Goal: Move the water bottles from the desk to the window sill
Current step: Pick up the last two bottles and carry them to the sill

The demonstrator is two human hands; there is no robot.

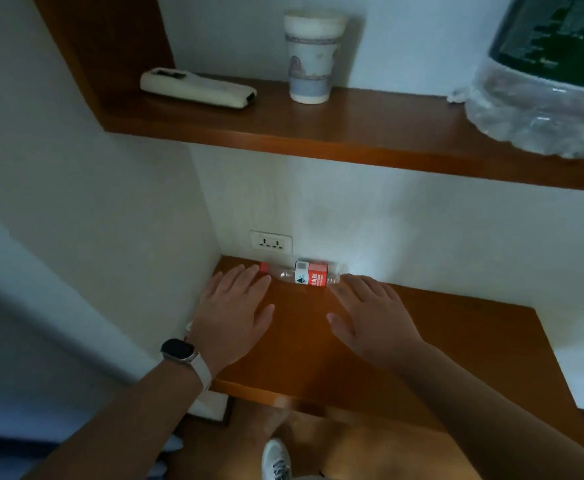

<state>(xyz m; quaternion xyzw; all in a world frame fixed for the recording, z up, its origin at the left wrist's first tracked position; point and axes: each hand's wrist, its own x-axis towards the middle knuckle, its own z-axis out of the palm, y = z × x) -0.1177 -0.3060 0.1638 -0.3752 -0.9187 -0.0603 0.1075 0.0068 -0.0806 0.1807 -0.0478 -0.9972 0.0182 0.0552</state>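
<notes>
We are reaching both flat, spread, empty hands, left hand (236,311) and right hand (373,315), over the brown wooden counter (456,341) toward the clear, red-labelled plastic water bottle (304,274), lying sideways against the wall just beyond both hands' fingertips.

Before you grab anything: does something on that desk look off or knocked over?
Yes. The water bottle lies on its side against the back wall of the desk, red cap pointing left, not upright. No spill shows. Both the left hand and right hand are open, not gripping it.
</notes>
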